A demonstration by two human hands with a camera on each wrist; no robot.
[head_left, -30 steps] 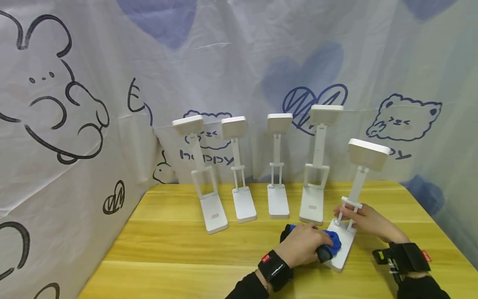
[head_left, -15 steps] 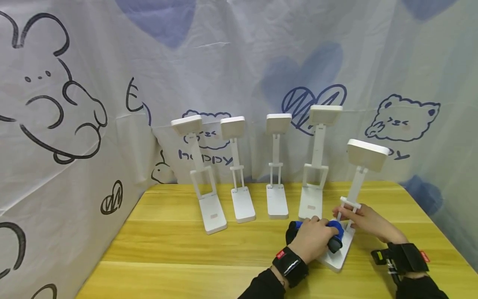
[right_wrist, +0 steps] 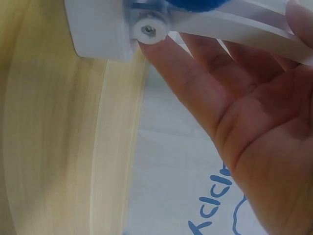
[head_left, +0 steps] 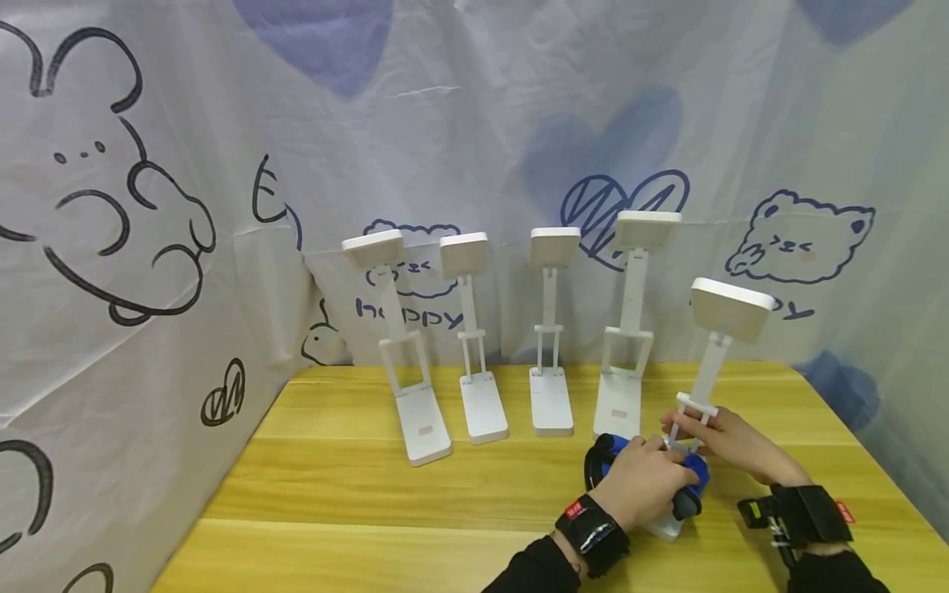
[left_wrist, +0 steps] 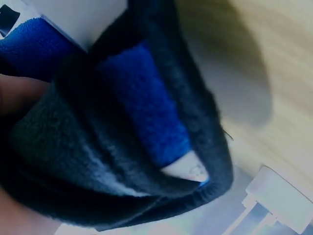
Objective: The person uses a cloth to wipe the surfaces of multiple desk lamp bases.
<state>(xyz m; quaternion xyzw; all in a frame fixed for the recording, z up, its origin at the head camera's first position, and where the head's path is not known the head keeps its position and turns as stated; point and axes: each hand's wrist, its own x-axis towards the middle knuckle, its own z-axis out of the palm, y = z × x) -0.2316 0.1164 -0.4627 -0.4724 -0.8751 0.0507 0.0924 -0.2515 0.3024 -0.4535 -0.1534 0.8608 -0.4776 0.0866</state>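
My left hand (head_left: pixel 643 486) grips a folded cloth (left_wrist: pixel 146 103), blue on one side and dark grey on the other, with a small white label. The cloth lies over the base of the front right white desk lamp (head_left: pixel 730 311), covering much of it. Behind it, my right hand (head_left: pixel 741 449) holds that lamp by the thin bars of its lower stem. In the right wrist view the fingers (right_wrist: pixel 190 73) curve around a bar just above a round hinge (right_wrist: pixel 149 30), and a bit of blue cloth shows over it. The lamp head tilts toward me.
Several similar white lamps stand in a row at the back, among them the nearest one (head_left: pixel 621 403) and the far left one (head_left: pixel 423 424). The yellow wooden table (head_left: pixel 356 494) meets a printed white curtain (head_left: pixel 474 123) behind and at both sides.
My left hand has moved to the right with the cloth, across the lamp's base toward the stem. The right hand and the lamp have stayed in place.
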